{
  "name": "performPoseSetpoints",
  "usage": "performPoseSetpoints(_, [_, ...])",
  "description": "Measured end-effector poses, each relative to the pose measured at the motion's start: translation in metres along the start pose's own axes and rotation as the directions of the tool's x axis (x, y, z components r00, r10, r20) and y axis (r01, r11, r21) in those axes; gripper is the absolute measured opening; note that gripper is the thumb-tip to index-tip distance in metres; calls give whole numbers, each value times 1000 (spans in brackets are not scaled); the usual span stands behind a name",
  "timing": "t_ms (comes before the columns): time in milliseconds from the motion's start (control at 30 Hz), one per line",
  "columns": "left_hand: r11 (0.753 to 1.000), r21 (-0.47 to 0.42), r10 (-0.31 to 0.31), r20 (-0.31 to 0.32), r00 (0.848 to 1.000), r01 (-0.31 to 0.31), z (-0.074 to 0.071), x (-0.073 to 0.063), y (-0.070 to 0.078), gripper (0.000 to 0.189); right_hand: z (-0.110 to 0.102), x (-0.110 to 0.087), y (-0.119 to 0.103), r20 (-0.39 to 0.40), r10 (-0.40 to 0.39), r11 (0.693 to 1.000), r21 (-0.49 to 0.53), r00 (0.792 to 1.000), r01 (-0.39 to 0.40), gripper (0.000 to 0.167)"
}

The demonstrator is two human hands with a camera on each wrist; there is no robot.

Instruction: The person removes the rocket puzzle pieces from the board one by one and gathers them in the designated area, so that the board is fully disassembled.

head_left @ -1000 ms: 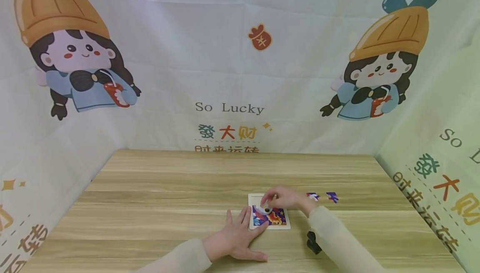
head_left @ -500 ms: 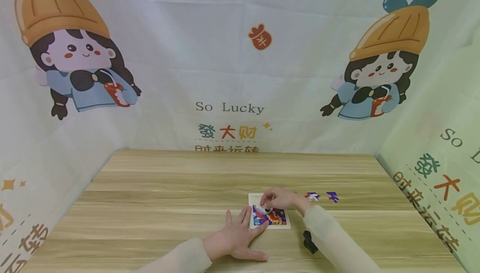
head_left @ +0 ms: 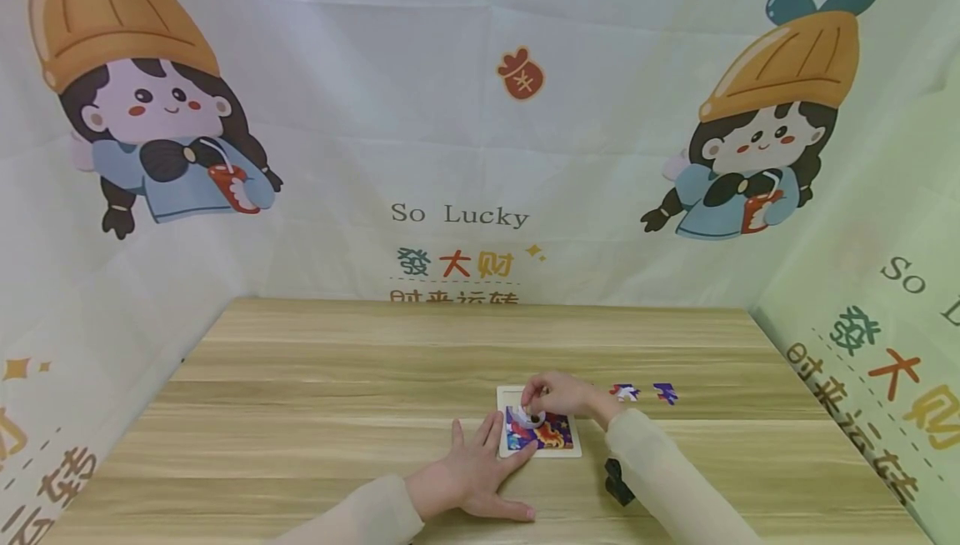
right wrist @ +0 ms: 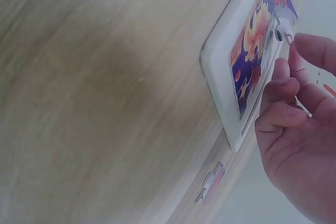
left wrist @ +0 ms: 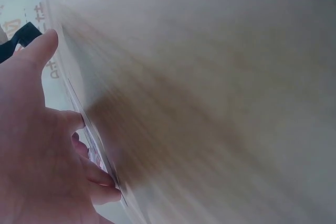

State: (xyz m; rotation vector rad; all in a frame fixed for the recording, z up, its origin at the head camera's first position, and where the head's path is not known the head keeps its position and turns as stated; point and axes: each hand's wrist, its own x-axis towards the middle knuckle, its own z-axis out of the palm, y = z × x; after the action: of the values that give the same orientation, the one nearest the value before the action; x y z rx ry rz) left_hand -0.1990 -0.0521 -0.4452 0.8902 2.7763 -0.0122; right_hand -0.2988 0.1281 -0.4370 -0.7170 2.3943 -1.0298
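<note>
A jigsaw puzzle board with a cream frame [head_left: 576, 452] lies on the table, its colourful picture partly assembled. My right hand [head_left: 561, 396] is over its upper part, thumb and fingertips pinching a white puzzle piece [right wrist: 285, 28] with a dark eye printed on it. The piece sits close over the board, and the hand hides some of its upper area. My left hand [head_left: 480, 474] is spread flat at the lower left, fingertips at the frame's left side and lower edge. In the left wrist view, the same hand [left wrist: 47, 145] shows its fingers along the board.
Two loose puzzle pieces lie right of the board, a white and purple one [head_left: 626, 392] and a mostly purple one [head_left: 665, 393]. A black object [head_left: 618, 483] shows beside the right sleeve. A printed cloth backdrop [head_left: 480, 153] stands behind the wooden table [head_left: 337, 378].
My right wrist and sleeve have shifted slightly left, and the black object beside the sleeve moved with them. The fingers still pinch the puzzle piece. The left hand has stayed put.
</note>
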Motion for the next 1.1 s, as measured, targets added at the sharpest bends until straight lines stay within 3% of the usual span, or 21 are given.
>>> performPoseSetpoints(233, [1000, -7, 6, 0, 1000, -6, -1, 0, 0, 80, 0, 0, 0, 2, -14, 1000, -12, 1000, 14, 9])
performPoseSetpoints(500, [1000, -12, 11, 4, 1000, -11, 0, 1, -1, 81, 1, 0, 1, 34, -38, 998, 54, 999, 37, 10])
performPoseSetpoints(1100, [1000, -17, 12, 1, 1000, -12, -1, 1, -1, 81, 1, -2, 3, 48, -128, 991, 47, 991, 126, 16])
